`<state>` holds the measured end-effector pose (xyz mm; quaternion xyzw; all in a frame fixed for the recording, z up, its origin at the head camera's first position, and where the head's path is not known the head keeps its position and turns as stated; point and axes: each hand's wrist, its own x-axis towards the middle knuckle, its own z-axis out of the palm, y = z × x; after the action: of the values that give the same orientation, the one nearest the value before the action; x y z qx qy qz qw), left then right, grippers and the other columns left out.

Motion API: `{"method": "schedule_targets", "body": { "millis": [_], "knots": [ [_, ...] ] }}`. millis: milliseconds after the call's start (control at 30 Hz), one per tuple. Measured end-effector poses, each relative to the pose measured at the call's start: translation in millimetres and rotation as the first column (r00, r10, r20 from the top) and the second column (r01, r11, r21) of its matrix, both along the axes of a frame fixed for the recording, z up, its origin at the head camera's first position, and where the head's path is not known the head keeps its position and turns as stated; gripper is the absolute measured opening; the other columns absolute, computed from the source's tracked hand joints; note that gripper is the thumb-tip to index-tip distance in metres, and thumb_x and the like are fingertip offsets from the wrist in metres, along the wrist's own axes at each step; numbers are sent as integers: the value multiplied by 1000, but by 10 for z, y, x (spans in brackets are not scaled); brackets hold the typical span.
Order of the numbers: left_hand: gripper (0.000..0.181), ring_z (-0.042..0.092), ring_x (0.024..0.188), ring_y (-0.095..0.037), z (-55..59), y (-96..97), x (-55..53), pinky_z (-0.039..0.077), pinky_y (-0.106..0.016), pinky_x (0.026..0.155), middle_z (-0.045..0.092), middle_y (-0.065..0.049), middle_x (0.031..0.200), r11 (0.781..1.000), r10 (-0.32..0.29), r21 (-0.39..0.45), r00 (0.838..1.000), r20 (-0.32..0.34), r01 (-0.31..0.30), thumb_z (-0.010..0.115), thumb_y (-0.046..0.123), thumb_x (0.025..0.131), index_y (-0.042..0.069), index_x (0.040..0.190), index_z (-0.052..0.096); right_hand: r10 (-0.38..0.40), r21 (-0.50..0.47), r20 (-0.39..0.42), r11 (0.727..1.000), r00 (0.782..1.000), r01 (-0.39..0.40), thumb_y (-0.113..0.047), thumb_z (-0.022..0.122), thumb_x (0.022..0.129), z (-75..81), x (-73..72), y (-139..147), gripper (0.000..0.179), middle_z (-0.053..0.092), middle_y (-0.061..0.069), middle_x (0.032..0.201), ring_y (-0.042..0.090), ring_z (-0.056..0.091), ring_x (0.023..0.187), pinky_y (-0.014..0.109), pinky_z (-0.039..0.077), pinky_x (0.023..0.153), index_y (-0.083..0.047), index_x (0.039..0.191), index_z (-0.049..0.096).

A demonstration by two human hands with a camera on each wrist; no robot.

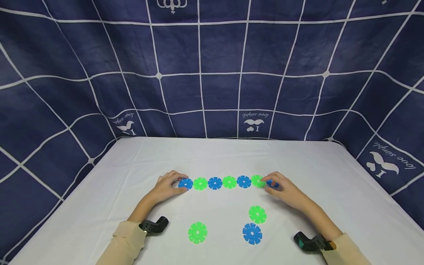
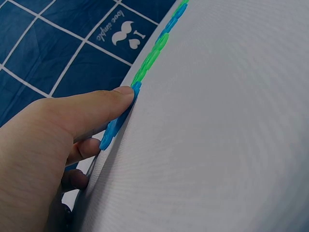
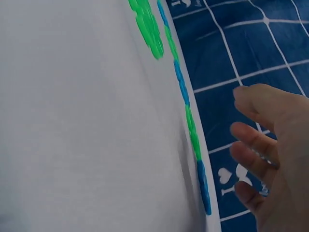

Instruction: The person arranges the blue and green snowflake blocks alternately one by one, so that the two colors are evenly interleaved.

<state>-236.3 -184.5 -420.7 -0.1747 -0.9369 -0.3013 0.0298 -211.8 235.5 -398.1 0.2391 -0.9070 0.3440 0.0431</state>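
A row of notched plastic snowflake discs lies end to end across the white table, blue and green by turns. At its left end, my left hand [image 1: 168,187] pinches a blue disc [image 2: 115,126] between thumb and fingers. A green disc [image 1: 200,183] comes right after it. My right hand [image 1: 284,188] is at the other end, over the last blue disc [image 1: 272,184], which it partly hides in the head view. Its thumb and fingers stand apart and loosely bent in the right wrist view, with a gap to the end blue disc [image 3: 203,188].
Nearer the front lie a loose green disc [image 1: 197,232] on the left, another green disc [image 1: 257,214] on the right and a blue disc [image 1: 252,233] just below that. A dark blue curtain [image 1: 218,92] with white lines hangs behind the white tabletop [image 1: 159,154].
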Motion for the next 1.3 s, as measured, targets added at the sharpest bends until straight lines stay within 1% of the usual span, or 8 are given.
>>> {"method": "schedule_targets", "body": {
  "millis": [133, 267, 367, 600, 800, 900, 1100, 1300],
  "knots": [
    [42, 47, 93, -13, 3, 6, 1, 23, -30, 72, 54, 5, 98, 1000, 3, -1, 1000, -4, -3, 69, 40, 76, 21, 112, 62, 116, -21, 137, 993, 984, -114, -27, 62, 85, 19, 86, -34, 29, 53, 1, 102, 5, 45, 81, 22, 38, 69, -15, 112, 59],
    [42, 47, 93, -14, 4, 1, -6, 23, -29, 72, 54, 4, 98, 1000, 0, -6, 1000, -3, 0, 69, 41, 76, 21, 113, 61, 261, -70, 294, 965, 920, -251, -26, 65, 83, 11, 132, -77, 35, 54, 4, 104, 8, 45, 81, 21, 39, 70, -16, 116, 56],
    [43, 47, 94, -14, 7, -1, -14, 23, -29, 72, 54, 4, 99, 1000, -1, -15, 1000, -7, 1, 68, 41, 76, 21, 113, 61, 310, -52, 354, 948, 882, -313, -28, 67, 81, -2, 154, -98, 40, 52, 2, 107, 10, 43, 81, 23, 38, 70, -19, 118, 55],
    [44, 47, 94, -14, 7, 4, -13, 23, -29, 72, 54, 4, 99, 1000, -2, -18, 1000, -3, 2, 69, 41, 76, 20, 113, 61, 294, 58, 355, 941, 887, -335, -39, 69, 76, -59, 193, -125, 46, 45, -8, 107, 6, 36, 86, 33, 23, 74, -33, 119, 55],
    [43, 48, 95, -15, -2, 5, -15, 24, -30, 72, 54, 4, 99, 1000, 5, -19, 1000, -2, -5, 69, 41, 76, 21, 113, 61, 287, 73, 313, 943, 906, -324, -40, 67, 78, -93, 177, -146, 40, 45, -10, 109, 5, 37, 90, 35, 22, 76, -34, 116, 57],
    [43, 48, 95, -15, 0, -13, -9, 24, -30, 72, 54, 3, 99, 1000, 6, -20, 1000, -5, -6, 68, 41, 76, 21, 113, 61, 276, 47, 306, 952, 911, -304, -41, 67, 77, -112, 163, -179, 42, 47, -10, 111, 5, 38, 91, 36, 23, 76, -33, 116, 55],
    [43, 48, 96, -16, 11, -54, 21, 24, -31, 73, 55, 2, 101, 1000, 20, -13, 1000, -4, -20, 68, 41, 76, 21, 113, 62, 286, -30, 272, 957, 919, -289, -37, 68, 78, -132, 148, -289, 43, 51, -8, 104, 7, 39, 86, 32, 22, 74, -29, 116, 51],
    [43, 48, 95, -16, 0, -6, -9, 23, -31, 73, 55, 2, 101, 1000, -4, 3, 1000, 0, 4, 68, 40, 76, 21, 113, 61, 317, -126, 277, 948, 907, -292, -27, 66, 82, -129, 155, -271, 40, 56, -1, 102, 7, 43, 76, 24, 37, 68, -18, 117, 51]
  ]
}}
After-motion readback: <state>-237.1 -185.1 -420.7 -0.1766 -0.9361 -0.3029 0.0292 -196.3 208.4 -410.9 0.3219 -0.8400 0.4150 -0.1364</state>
